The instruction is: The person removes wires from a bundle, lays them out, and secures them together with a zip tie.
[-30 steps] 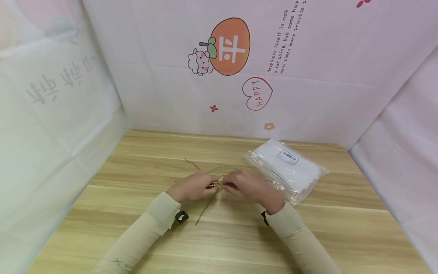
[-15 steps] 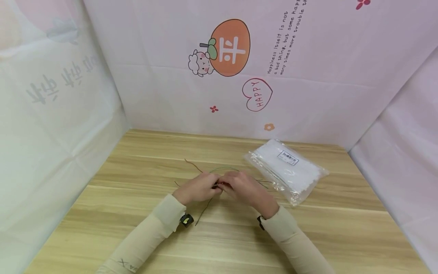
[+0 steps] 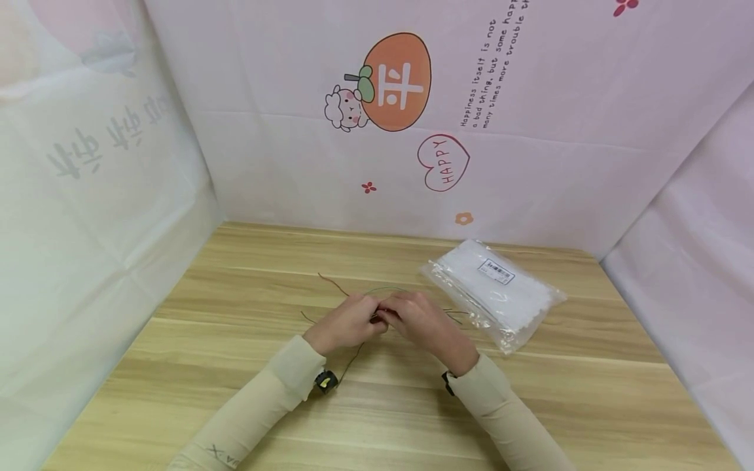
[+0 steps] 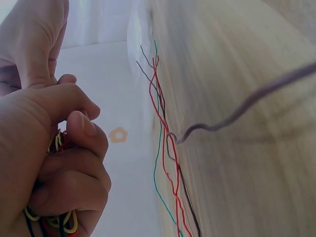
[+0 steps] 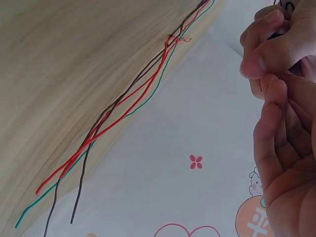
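Well, a wood-grain tabletop [image 3: 377,418] carries a barcode-labelled clear plastic packet [image 3: 518,302] toward its far right. Over the tabletop's middle, the left hand [image 3: 347,320] curls its fingers round a wire bundle [image 4: 69,224]; the right hand [image 3: 423,322] meets it, fingertips touching, any pinch hidden. Loose red, green and brown wires [image 5: 89,143] trail across the tabletop.

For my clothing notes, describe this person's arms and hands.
Pale beige long sleeves with wide cuffs; dark lettering on the left one. Black device with a yellow patch at the left wrist, another, mostly hidden, at the right. Left hand and right hand bare.
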Demonstrator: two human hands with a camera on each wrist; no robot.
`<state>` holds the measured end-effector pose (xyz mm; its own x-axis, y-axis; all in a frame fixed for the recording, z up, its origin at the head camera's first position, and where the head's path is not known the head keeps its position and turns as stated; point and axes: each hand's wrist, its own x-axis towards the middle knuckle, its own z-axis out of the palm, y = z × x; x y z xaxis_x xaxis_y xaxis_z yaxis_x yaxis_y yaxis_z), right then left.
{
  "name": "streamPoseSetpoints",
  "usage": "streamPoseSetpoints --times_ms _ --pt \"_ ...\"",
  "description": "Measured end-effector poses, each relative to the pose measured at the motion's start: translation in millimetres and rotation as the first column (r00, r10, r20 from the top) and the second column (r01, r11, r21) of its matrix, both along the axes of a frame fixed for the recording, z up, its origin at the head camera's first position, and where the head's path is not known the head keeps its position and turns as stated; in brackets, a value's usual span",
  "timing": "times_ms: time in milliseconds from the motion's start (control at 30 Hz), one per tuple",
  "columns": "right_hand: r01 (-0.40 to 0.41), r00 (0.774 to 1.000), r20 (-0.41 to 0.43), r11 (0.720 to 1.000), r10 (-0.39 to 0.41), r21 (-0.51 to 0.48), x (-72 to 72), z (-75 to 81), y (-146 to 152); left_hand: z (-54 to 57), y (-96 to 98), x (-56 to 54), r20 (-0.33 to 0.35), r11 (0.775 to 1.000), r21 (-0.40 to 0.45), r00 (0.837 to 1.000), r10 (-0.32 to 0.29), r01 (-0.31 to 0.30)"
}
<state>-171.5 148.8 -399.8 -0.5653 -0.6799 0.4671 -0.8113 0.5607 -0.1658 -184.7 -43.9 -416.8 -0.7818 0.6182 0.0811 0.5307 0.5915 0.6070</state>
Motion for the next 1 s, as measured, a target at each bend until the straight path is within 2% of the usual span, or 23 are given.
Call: streamPoseSetpoints --times_ms 333,467,600,800,1000 --pt "-0.017 1.000 -0.007 0.999 0.018 0.027 1.9 2.7 4.8 0.5 2.5 -0.9 0.054 0.999 0.027 0.998 -0.027 0.026" --pt "-0.009 1.000 -0.029 1.000 0.010 0.026 3.4 4.7 6.3 0.3 3.8 -0.8 0.056 0.999 0.031 0.998 -0.028 0.026" --pt "-0.040 0.997 -0.063 0.999 0.041 0.012 3.2 4.7 6.1 0.2 4.0 -1.1 0.062 0.999 0.043 0.997 -0.035 0.032" --pt "-0.084 0.989 -0.120 0.996 0.087 0.034 0.8 -0.9 5.0 -0.6 1.6 -2.3 0.054 0.993 0.037 0.992 -0.117 0.115" --pt "-0.099 0.986 -0.128 0.991 0.110 0.086 1.3 -1.3 4.7 0.3 -3.5 -2.9 0.024 0.982 -0.068 0.984 -0.174 0.175"
